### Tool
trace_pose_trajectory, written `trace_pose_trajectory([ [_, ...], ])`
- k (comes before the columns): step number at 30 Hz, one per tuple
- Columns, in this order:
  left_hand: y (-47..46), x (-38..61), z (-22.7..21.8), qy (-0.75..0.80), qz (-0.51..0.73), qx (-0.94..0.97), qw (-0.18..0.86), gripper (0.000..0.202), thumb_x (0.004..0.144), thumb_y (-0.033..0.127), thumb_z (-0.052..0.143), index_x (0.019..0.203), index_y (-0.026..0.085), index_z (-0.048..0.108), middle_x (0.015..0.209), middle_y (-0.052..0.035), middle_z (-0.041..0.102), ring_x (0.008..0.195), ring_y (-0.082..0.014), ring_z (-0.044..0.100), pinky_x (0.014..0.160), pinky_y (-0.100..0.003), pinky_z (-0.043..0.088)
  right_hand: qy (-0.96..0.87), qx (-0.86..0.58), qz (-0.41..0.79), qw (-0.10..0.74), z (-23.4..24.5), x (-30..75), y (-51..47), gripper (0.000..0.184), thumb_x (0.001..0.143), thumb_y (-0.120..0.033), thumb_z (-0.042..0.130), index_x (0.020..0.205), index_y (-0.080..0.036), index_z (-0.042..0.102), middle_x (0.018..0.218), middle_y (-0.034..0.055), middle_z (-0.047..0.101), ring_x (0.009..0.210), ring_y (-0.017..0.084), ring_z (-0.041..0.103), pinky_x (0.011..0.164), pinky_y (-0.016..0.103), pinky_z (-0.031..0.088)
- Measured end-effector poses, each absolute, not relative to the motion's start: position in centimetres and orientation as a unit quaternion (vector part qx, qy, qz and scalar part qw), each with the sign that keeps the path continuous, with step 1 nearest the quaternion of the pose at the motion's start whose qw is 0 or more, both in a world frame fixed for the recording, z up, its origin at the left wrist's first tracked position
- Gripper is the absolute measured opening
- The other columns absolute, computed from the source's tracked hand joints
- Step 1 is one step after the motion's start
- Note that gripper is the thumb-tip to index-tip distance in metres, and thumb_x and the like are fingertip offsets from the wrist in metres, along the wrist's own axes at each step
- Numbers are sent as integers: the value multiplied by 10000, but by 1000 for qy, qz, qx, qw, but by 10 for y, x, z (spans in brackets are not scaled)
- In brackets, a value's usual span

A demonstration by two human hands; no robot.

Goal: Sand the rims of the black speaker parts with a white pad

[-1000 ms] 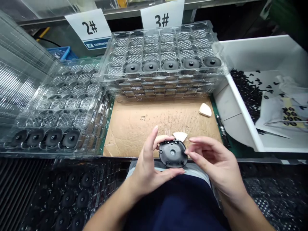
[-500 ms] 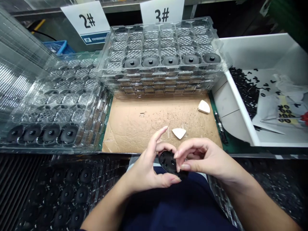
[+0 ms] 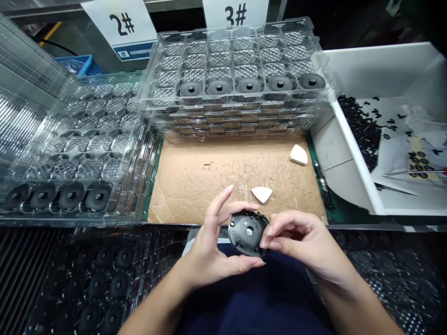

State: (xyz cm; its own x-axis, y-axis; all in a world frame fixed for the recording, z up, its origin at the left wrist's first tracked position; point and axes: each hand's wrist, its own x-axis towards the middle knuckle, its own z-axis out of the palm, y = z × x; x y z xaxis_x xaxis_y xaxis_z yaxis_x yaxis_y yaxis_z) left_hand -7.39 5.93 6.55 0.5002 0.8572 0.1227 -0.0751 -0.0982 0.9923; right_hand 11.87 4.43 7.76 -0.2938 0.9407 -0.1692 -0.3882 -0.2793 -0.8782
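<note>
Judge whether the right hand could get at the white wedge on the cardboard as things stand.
Probably yes. The white wedge lies on the cardboard just beyond the black disc, with nothing on the open path from the right hand, though that hand's fingers would likely have to leave the disc first.

We're in a factory workshop: white numbered paper signs (image 3: 118, 30), stacked clear plastic trays (image 3: 230, 70), a white plastic parts bin (image 3: 358, 160).

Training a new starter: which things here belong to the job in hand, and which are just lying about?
In use: black round plastic part, held by left hand and right hand; probably the black discs in the clear tray.

Lying about: white wedge, dark tool, white bin, blue crate.
</note>
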Motion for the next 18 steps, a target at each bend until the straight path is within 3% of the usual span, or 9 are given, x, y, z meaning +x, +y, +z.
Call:
trace_pose_trajectory([
  [5, 56, -75, 64, 328, 440, 643, 535, 975, 700, 97, 744, 1428, 375, 158, 1292, -70, 516, 1199, -223, 496, 1022, -366, 406, -432, -448, 601, 501, 60, 133, 42, 52, 808, -229, 703, 857, -246, 699, 650, -19, 641, 577, 113, 615, 543, 199, 509],
  [8, 56, -76, 63, 329, 463, 639, 519, 951, 701, 91, 741, 1423, 367, 187, 1283, -55, 523, 1196, -216, 500, 1028, -357, 406, -525, -556, 462, 449, 50, 141, 38, 70, 826, -199, 644, 864, -223, 697, 829, 26, 631, 574, 106, 552, 511, 217, 463],
  [10, 57, -76, 61, 336, 480, 628, 513, 930, 708, 92, 735, 1419, 368, 203, 1275, -43, 524, 1191, -211, 504, 1031, -354, 408, -585, -582, 383, 416, 47, 141, 34, 127, 835, -147, 588, 864, -220, 688, 972, 50, 605, 625, 111, 543, 524, 228, 450],
  [14, 60, -76, 57, 340, 489, 628, 500, 906, 711, 102, 730, 1421, 331, 216, 1284, -56, 522, 1194, -213, 506, 1023, -346, 430, -649, -533, 338, 426, 54, 133, 25, 261, 878, -100, 536, 1067, -258, 624, 960, 42, 599, 699, 127, 549, 595, 238, 471],
  [16, 59, -74, 57, 349, 480, 623, 509, 877, 724, 125, 722, 1420, 322, 225, 1284, -67, 526, 1187, -218, 516, 997, -341, 457, -694, -495, 308, 422, 60, 126, 25, 355, 904, -158, 556, 1243, -264, 537, 998, 50, 609, 774, 144, 568, 686, 263, 493],
  [18, 57, -71, 59, 383, 461, 594, 537, 811, 756, 173, 703, 1407, 341, 250, 1276, -60, 537, 1176, -211, 532, 969, -320, 477, -729, -469, 274, 416, 65, 119, 30, 350, 929, -282, 552, 1274, -226, 529, 968, 60, 618, 827, 159, 578, 738, 280, 489],
])
